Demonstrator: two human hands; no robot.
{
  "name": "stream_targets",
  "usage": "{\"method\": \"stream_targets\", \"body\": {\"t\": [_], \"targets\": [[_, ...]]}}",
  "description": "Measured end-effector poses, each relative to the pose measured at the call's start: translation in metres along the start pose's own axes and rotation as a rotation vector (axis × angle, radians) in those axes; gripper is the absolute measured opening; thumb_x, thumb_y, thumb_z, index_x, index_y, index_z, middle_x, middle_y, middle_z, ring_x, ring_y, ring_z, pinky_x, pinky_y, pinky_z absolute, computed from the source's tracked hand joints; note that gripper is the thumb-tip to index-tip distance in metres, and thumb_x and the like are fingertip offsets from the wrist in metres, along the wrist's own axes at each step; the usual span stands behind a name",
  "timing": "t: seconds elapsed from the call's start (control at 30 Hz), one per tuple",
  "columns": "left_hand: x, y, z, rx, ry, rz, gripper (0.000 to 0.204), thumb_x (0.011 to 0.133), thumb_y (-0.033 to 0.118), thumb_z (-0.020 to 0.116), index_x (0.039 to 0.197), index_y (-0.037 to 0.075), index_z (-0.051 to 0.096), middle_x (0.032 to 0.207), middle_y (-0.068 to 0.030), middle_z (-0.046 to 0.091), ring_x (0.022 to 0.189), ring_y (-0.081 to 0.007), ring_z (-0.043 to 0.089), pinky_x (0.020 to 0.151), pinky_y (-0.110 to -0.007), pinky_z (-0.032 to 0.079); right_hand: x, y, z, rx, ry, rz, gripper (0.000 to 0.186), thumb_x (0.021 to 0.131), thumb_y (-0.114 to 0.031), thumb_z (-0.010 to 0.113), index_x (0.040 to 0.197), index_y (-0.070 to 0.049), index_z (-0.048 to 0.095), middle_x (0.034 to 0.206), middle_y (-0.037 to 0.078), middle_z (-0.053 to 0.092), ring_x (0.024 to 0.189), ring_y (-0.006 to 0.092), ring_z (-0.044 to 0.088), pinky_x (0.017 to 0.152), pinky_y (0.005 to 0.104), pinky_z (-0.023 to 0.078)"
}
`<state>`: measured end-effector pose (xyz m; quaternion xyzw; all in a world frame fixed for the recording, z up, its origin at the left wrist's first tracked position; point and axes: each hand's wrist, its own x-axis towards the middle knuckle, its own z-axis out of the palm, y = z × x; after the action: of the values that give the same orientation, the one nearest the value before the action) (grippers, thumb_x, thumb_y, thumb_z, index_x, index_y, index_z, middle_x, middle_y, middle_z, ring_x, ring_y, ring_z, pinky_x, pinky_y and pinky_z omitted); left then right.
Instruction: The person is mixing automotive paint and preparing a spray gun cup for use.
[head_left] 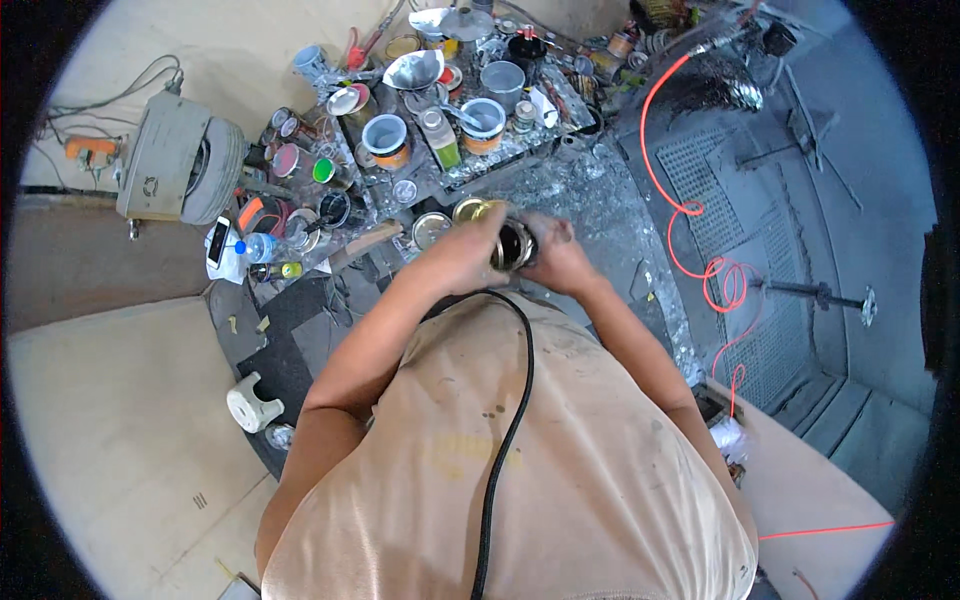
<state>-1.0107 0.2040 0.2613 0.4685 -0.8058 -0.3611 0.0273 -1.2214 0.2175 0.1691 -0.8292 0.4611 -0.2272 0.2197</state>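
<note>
Left hand (468, 254) and right hand (556, 256), blurred, curl round opposite sides of metal can (514, 246), twelve o'clock from shirt (590, 430). Judged partway: can apparently open, lifted; not yet set on table (556, 137) beyond.

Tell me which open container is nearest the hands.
The dark-mouthed can, directly between the left hand and right hand; other open containers, like the pale cups, stand farther off.

Left forearm (388, 322) and right forearm (632, 332) angled inward, left grip (468, 252) curled, right grip (555, 256) close opposite, blurred
</note>
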Motion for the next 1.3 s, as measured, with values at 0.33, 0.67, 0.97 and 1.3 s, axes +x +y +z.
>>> {"method": "stream_targets", "body": {"t": [0.33, 0.67, 0.97, 1.3], "targets": [[0.024, -0.053, 0.002, -0.197, -0.043, -0.079, 0.101, 0.063, 0.018, 0.086, 0.145, 0.006, 0.029, 0.121, -0.0260, 0.061, 0.105, -0.0427, 0.062, 0.086, -0.048, 0.050, 0.037, 0.008, 0.024, 0.205, -0.183, 0.079, 0.071, 0.067, -0.019, 0.081, 0.129, -0.005, 0.050, 0.115, 0.019, 0.065, 0.105, 0.0383, 0.063, 0.092, 0.0447, 0.047], [0.063, -0.106, 0.024, -0.224, 0.186, 0.078, 0.092, 0.063, 0.022, 0.087, 0.141, 0.007, 0.041, 0.132, -0.0226, 0.055, 0.110, -0.0396, 0.061, 0.091, -0.046, 0.050, 0.066, 0.034, 0.057, 0.188, -0.312, 0.471, 0.083, 0.067, -0.023, 0.085, 0.136, -0.003, 0.045, 0.117, 0.024, 0.063, 0.098, 0.0421, 0.064, 0.084, 0.0476, 0.052], [0.019, -0.113, 0.009, -0.275, 0.208, -0.336, 0.082, 0.071, 0.036, 0.081, 0.139, 0.007, 0.044, 0.118, -0.0201, 0.062, 0.101, -0.0396, 0.064, 0.085, -0.046, 0.052, 0.120, 0.034, 0.067, 0.167, -0.622, 0.082, 0.086, 0.072, -0.026, 0.082, 0.143, -0.004, 0.038, 0.123, 0.023, 0.060, 0.109, 0.0418, 0.061, 0.090, 0.0466, 0.051], [0.024, -0.070, 0.036, -0.160, 0.412, -0.689, 0.073, 0.072, 0.042, 0.079, 0.128, 0.006, 0.050, 0.107, -0.0202, 0.065, 0.089, -0.0392, 0.067, 0.076, -0.047, 0.053, 0.157, 0.031, 0.047, 0.240, -0.900, -0.044, 0.085, 0.076, -0.038, 0.079, 0.144, -0.008, 0.039, 0.129, 0.022, 0.058, 0.115, 0.0399, 0.059, 0.095, 0.0459, 0.048]]}}
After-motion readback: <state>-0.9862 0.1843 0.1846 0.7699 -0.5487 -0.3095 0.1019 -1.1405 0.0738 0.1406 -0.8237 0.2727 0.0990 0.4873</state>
